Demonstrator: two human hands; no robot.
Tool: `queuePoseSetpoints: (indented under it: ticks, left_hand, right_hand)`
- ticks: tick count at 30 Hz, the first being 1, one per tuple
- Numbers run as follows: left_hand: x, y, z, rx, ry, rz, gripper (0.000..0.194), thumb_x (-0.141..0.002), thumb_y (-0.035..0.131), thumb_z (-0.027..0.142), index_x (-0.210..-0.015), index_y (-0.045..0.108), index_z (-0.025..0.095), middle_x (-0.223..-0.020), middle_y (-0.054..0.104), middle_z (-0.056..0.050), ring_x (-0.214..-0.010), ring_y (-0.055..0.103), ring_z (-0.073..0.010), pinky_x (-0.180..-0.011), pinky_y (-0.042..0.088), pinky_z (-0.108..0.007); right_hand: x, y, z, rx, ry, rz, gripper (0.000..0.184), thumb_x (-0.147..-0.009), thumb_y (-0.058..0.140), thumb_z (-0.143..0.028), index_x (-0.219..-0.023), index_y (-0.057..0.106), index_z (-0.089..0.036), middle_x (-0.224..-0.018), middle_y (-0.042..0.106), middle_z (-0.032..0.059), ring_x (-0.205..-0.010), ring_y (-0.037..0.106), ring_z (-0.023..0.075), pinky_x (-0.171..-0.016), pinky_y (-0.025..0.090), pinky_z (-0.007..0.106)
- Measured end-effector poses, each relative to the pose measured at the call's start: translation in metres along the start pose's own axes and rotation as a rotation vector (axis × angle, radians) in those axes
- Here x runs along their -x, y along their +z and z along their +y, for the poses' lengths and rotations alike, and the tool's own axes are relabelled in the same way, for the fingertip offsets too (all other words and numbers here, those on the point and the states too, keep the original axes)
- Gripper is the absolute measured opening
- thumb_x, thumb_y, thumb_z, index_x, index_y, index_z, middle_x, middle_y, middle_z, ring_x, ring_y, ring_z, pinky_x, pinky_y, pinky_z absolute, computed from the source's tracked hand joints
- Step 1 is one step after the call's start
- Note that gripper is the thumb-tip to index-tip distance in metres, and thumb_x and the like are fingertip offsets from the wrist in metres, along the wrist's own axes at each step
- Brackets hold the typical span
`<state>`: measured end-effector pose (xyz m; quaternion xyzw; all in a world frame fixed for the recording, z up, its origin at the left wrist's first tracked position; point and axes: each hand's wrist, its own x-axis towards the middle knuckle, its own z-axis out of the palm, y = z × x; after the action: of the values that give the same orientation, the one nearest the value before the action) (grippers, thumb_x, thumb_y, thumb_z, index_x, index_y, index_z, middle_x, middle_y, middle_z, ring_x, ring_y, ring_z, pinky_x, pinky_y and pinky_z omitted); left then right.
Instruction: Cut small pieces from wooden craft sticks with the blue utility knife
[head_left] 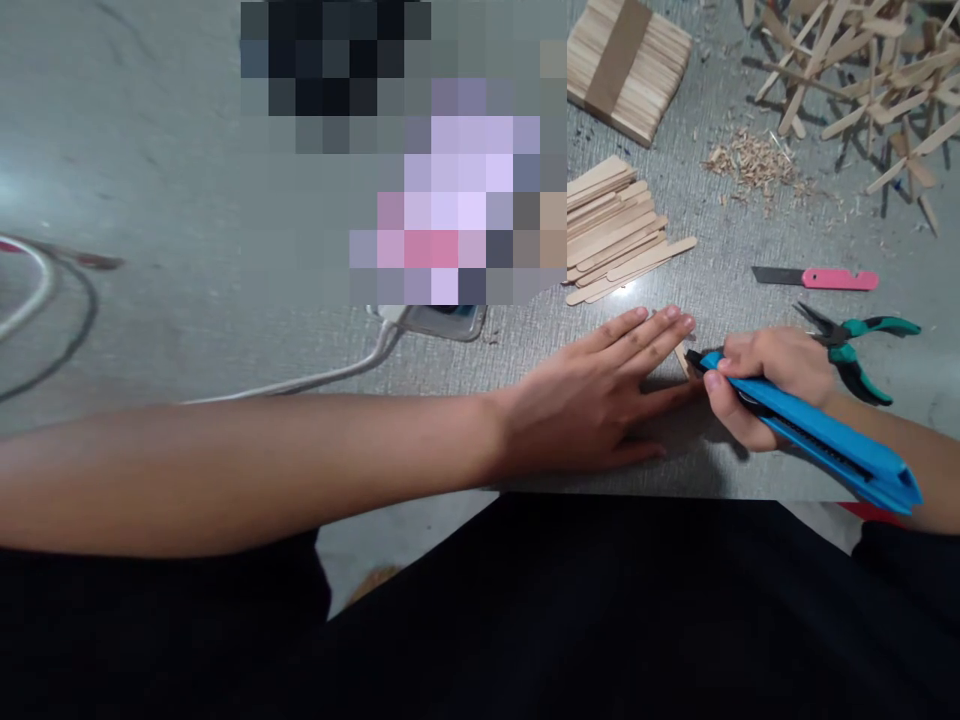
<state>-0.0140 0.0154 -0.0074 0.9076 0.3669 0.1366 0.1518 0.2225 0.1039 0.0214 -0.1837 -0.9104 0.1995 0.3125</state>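
Note:
My left hand (600, 385) lies flat on the grey table with its fingers stretched out and spread. Between its fingertips and my right hand shows a short part of a wooden craft stick (682, 358); the rest is hidden beneath the fingers. My right hand (784, 365) is closed around a blue utility knife (832, 430). The knife's front end points left at the stick, and its handle slants back toward my right forearm. Whether the blade touches the wood I cannot tell.
Teal-handled pliers (844, 335) and a pink craft knife (836, 279) lie beyond my right hand. Farther back are loose craft sticks (622, 225), a banded bundle (637, 65), wood shavings (754, 160) and crossed-stick pieces (870, 85). A white cable (322, 380) runs behind my left forearm.

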Motion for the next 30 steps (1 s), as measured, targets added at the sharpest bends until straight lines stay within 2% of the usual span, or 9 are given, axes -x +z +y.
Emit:
queuePoseSetpoints:
  ticks: [3, 6, 12, 14, 16, 19, 23, 25, 30]
  left_hand:
    - [0.000, 0.001, -0.001, -0.002, -0.005, -0.004, 0.077, -0.101, 0.072, 0.062, -0.162, 0.057, 0.018, -0.182, 0.032, -0.024, -0.171, 0.031, -0.0430, -0.140, 0.030, -0.058]
    - [-0.001, -0.001, -0.001, -0.008, -0.010, -0.019, 0.078, -0.101, 0.072, 0.062, -0.164, 0.056, 0.019, -0.181, 0.034, -0.024, -0.170, 0.034, -0.0434, -0.139, 0.031, -0.058]
    - [-0.001, -0.005, 0.000, -0.014, -0.015, -0.048, 0.076, -0.101, 0.074, 0.061, -0.165, 0.055, 0.025, -0.182, 0.034, -0.021, -0.170, 0.033, -0.0421, -0.139, 0.032, -0.057]
    - [-0.001, -0.004, -0.001, -0.008, -0.014, -0.038, 0.077, -0.100, 0.075, 0.062, -0.165, 0.056, 0.026, -0.183, 0.033, -0.020, -0.170, 0.034, -0.0419, -0.139, 0.031, -0.056]
    - [-0.001, -0.003, -0.001, 0.000, -0.009, -0.032, 0.076, -0.100, 0.075, 0.061, -0.165, 0.056, 0.025, -0.182, 0.032, -0.022, -0.170, 0.034, -0.0430, -0.139, 0.032, -0.057]
    - [-0.002, -0.003, -0.001, 0.000, -0.014, -0.039, 0.075, -0.102, 0.072, 0.062, -0.165, 0.056, 0.023, -0.182, 0.032, -0.023, -0.170, 0.033, -0.0438, -0.138, 0.033, -0.059]
    - [-0.002, -0.005, -0.001, -0.003, -0.021, -0.051, 0.073, -0.102, 0.072, 0.062, -0.163, 0.057, 0.025, -0.183, 0.032, -0.021, -0.171, 0.031, -0.0424, -0.139, 0.033, -0.057]
    - [-0.002, -0.006, -0.001, -0.002, -0.015, -0.046, 0.074, -0.102, 0.073, 0.062, -0.163, 0.057, 0.024, -0.182, 0.033, -0.021, -0.171, 0.031, -0.0429, -0.139, 0.033, -0.057]
    - [-0.002, -0.002, -0.001, 0.004, -0.017, -0.019, 0.075, -0.102, 0.073, 0.063, -0.163, 0.058, 0.021, -0.180, 0.034, -0.026, -0.169, 0.035, -0.0447, -0.137, 0.035, -0.060]
  right_hand:
    - [0.005, 0.004, 0.002, -0.029, -0.023, -0.004, 0.024, -0.090, 0.065, -0.017, -0.086, 0.045, -0.029, -0.059, 0.052, -0.0085, -0.044, 0.047, 0.0118, -0.047, 0.042, 0.029]
    - [0.007, 0.002, 0.004, -0.072, 0.030, 0.010, 0.021, -0.091, 0.068, -0.021, -0.089, 0.049, -0.029, -0.062, 0.058, -0.0076, -0.044, 0.049, 0.0122, -0.047, 0.042, 0.030]
    - [0.006, -0.003, 0.019, -0.276, 0.425, -0.044, 0.021, -0.091, 0.077, -0.027, -0.088, 0.056, -0.026, -0.066, 0.062, -0.0061, -0.050, 0.055, 0.0107, -0.046, 0.042, 0.027]
    - [0.007, -0.003, 0.021, -0.253, 0.458, -0.052, 0.021, -0.091, 0.077, -0.027, -0.087, 0.057, -0.025, -0.067, 0.063, -0.0056, -0.051, 0.056, 0.0110, -0.045, 0.042, 0.026]
    - [0.009, -0.004, 0.020, -0.145, 0.360, -0.023, 0.017, -0.094, 0.075, -0.027, -0.092, 0.058, -0.025, -0.070, 0.066, -0.0050, -0.051, 0.058, 0.0111, -0.045, 0.044, 0.026]
    - [0.009, -0.008, 0.015, -0.022, 0.097, 0.000, 0.016, -0.095, 0.073, -0.026, -0.099, 0.058, -0.028, -0.070, 0.068, -0.0057, -0.052, 0.060, 0.0120, -0.049, 0.048, 0.028]
    - [0.007, -0.014, 0.011, -0.033, -0.265, -0.031, 0.023, -0.089, 0.075, -0.026, -0.090, 0.053, -0.030, -0.057, 0.056, -0.0108, -0.045, 0.047, 0.0103, -0.046, 0.039, 0.028]
    - [0.005, -0.014, 0.011, -0.006, -0.306, -0.035, 0.024, -0.088, 0.075, -0.023, -0.091, 0.052, -0.030, -0.057, 0.057, -0.0103, -0.045, 0.047, 0.0106, -0.045, 0.038, 0.028]
    - [0.005, -0.008, 0.013, 0.004, -0.197, 0.008, 0.028, -0.081, 0.075, -0.016, -0.096, 0.054, -0.028, -0.065, 0.068, -0.0048, -0.049, 0.062, 0.0130, -0.050, 0.053, 0.028]
